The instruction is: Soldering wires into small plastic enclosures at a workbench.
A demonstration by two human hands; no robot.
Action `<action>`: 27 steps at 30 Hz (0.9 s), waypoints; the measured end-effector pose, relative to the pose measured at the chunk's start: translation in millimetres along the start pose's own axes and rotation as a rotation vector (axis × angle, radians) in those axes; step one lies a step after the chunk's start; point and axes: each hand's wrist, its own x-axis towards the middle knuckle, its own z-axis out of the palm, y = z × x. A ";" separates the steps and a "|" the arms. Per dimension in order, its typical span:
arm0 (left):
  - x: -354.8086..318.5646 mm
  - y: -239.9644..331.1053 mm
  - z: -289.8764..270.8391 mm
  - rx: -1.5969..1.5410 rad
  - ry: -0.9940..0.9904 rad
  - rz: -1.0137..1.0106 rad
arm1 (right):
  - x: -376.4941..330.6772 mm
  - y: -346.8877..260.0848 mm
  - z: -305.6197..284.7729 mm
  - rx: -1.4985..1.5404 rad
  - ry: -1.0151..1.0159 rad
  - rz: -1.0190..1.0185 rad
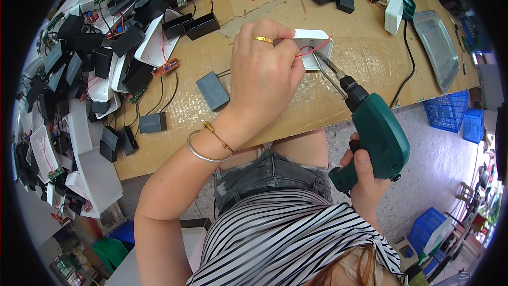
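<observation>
Head cam is looking steeply down past a striped top (264,233) onto the cardboard-covered table (365,58), fairly close. Fisheye is bending edges (very wide lens) and is catching the floor (428,169) too.

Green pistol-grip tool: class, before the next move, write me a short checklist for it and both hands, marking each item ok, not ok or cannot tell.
1. Right hand gripping the green pistol-grip tool by its handle: ok.
2. Metal tip directed into the open white casing: ok.
3. Left hand firmly gripping the red wire: cannot tell; the wire runs to its fingers, but the pinch is partly hidden.
4. Metal tip cool or hot: cannot tell.
5. Left wrist free of jewellery, a sensible precaution: not ok; it wears a silver bangle.
</observation>
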 end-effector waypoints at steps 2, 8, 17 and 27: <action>0.0 0.4 -0.2 0.017 -0.005 -0.001 | -0.6 -0.8 0.3 0.003 0.004 -0.010; -1.8 -0.7 1.3 0.026 0.021 0.020 | -0.7 -0.8 0.0 -0.010 0.002 0.015; -1.4 -0.2 0.1 0.034 -0.003 0.017 | 0.9 0.8 -0.4 -0.031 -0.004 0.021; -0.7 -0.1 -0.6 0.018 0.000 0.022 | -5.3 0.2 -6.2 -0.034 0.032 -0.047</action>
